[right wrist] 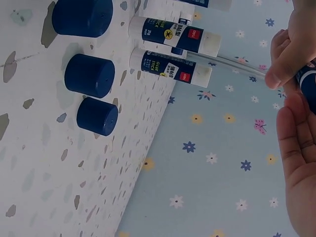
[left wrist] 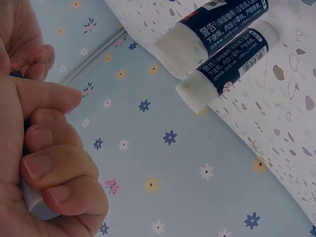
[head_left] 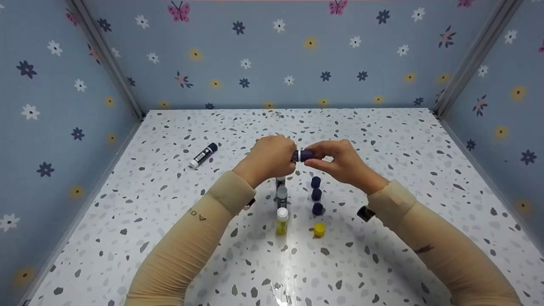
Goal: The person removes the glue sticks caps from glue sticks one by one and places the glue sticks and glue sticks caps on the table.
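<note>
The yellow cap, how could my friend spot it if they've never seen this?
Look at the big white speckled table and find the right hand. On its near side, three dark blue caps line up toward you, and the yellow cap sits at the near end, right of the white-topped yellow stick. It's the only yellow cap; the others there are blue.

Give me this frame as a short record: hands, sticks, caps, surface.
Left hand: grips a glue stick
Right hand: pinches that stick's dark blue cap
Standing: uncapped dark-labelled glue sticks and one yellow glue stick, in a row
Lying: one capped glue stick, left of the row
Loose: three dark blue caps and one yellow cap, right of the row
Surface: speckled white table
</note>
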{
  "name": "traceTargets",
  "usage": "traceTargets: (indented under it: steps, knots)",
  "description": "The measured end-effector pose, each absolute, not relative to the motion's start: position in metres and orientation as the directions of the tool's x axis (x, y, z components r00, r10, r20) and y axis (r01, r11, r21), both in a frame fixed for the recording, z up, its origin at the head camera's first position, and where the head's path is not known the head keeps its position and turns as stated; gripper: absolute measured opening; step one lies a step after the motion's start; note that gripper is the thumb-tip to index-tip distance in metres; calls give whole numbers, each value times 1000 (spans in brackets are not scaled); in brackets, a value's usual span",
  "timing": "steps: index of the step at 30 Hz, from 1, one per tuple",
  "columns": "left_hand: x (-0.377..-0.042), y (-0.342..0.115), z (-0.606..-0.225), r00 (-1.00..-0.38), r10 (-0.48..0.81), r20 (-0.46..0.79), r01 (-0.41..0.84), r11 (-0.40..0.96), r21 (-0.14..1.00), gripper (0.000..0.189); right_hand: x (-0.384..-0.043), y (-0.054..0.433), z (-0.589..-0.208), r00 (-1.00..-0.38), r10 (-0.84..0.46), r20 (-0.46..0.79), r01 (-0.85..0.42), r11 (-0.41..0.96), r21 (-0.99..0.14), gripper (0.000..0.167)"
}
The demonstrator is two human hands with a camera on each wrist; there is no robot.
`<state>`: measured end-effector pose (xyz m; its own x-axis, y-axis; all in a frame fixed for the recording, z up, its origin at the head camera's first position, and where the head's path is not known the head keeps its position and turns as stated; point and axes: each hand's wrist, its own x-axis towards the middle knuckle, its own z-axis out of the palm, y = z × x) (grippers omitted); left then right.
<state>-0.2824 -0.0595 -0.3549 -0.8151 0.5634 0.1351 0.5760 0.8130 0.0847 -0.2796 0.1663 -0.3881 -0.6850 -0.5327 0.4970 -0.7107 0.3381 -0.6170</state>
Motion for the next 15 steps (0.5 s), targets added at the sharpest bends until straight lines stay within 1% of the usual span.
traceTargets:
  steps: [4,6,8,11,13,15]
  knots:
    - [-285,-64,-353,-812,574,101,583,802,130,14,-281,170,-387,-661,-548,512,-738,348,-578,24]
    - [-287,-70,-353,-823,561,88,568,809,155,14,-282,176,-385,-667,-537,516,-737,378,-560,26]
    - [-290,-79,-353,-843,532,72,536,826,175,16,-284,185,-383,-695,-500,516,-716,422,-556,28]
    - [-293,-93,-353,-869,490,71,495,850,179,20,-288,200,-382,-755,-419,504,-655,490,-575,27]
    - [-294,-100,-353,-874,479,79,485,856,181,22,-291,209,-383,-784,-381,490,-620,510,-596,27]
    - [-296,-104,-353,-871,482,97,491,852,183,23,-294,214,-383,-800,-367,475,-600,517,-611,27]
